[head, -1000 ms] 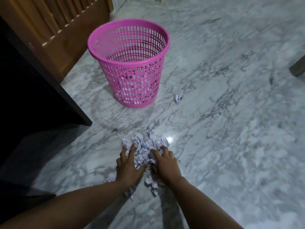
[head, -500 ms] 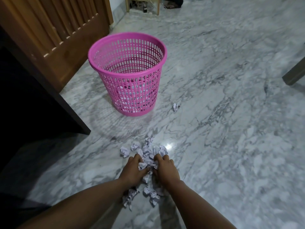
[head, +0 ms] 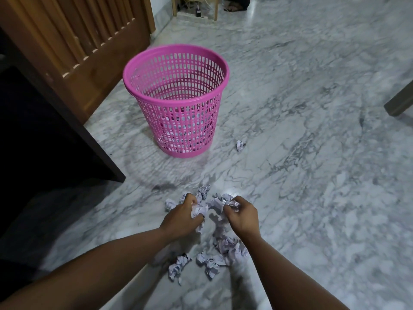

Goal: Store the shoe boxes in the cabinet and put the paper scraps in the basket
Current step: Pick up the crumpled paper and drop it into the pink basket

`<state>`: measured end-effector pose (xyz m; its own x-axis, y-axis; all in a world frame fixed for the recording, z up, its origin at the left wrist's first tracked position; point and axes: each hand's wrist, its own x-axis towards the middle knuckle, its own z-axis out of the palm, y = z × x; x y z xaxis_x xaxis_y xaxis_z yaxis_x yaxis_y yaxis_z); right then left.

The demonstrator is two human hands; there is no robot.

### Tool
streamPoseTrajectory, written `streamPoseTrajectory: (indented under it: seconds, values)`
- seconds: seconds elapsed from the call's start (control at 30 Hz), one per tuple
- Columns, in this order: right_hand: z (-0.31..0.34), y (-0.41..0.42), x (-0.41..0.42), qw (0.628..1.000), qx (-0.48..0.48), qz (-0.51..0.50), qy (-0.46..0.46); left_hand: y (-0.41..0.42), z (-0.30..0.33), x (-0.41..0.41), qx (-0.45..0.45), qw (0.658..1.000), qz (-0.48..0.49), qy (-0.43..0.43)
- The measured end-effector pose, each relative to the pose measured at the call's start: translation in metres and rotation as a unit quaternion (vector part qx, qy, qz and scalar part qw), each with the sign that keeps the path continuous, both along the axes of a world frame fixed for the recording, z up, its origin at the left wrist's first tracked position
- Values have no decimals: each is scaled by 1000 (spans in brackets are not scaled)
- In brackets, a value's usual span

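A pink mesh basket (head: 176, 63) stands upright on the marble floor, with some paper showing through its lower wall. Crumpled white paper scraps (head: 225, 247) lie in a loose heap in front of it, close to me. My left hand (head: 182, 218) is closed around a bunch of scraps at the heap's far left. My right hand (head: 242, 214) is closed on another bunch just beside it. A single scrap (head: 240, 145) lies apart, right of the basket's base. No shoe boxes are in view.
A dark cabinet side (head: 44, 142) fills the left, with a slatted wooden door (head: 73, 36) behind it. A furniture leg (head: 400, 101) juts in at the right edge. A small wooden stand (head: 194, 7) sits at the far wall.
Both hands have closed over scraps and lifted slightly off the heap, drawing apart. Several scraps stayed on the floor. The view has tilted up, so the basket appears lower in the frame.
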<state>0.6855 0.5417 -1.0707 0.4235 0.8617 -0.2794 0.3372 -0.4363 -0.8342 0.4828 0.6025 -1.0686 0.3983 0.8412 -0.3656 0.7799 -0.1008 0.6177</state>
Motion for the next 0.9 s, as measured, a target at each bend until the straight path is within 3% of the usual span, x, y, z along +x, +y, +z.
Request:
streamPoseTrajectory:
  seconds: [0.17, 0.3, 0.43, 0.6, 0.67, 0.77, 0.83, 0.9]
  values:
    - [25, 18, 1, 999, 14, -22, 44, 14, 17, -8, 36, 999, -25, -2]
    - [67, 63, -4, 987, 105, -39, 116, 42, 63, 2, 139, 986, 27, -89]
    - [143, 118, -5, 965, 237, -11, 114, 76, 134, 17, 228, 949, 84, -199]
    - [238, 188, -7, 938, 342, 14, 57, 148, 221, 30, 343, 875, 149, -309]
    - [260, 218, -11, 942, 335, 27, 3, 181, 243, 32, 363, 870, 172, -286]
    - [269, 264, -15, 959, 270, 44, -70, 226, 259, 36, 351, 895, 210, -180]
    - [267, 286, -17, 969, 214, 60, -110, 243, 260, 39, 293, 926, 207, -117]
    - [265, 296, -19, 980, 151, 98, -87, 251, 259, 43, 207, 961, 173, -56]
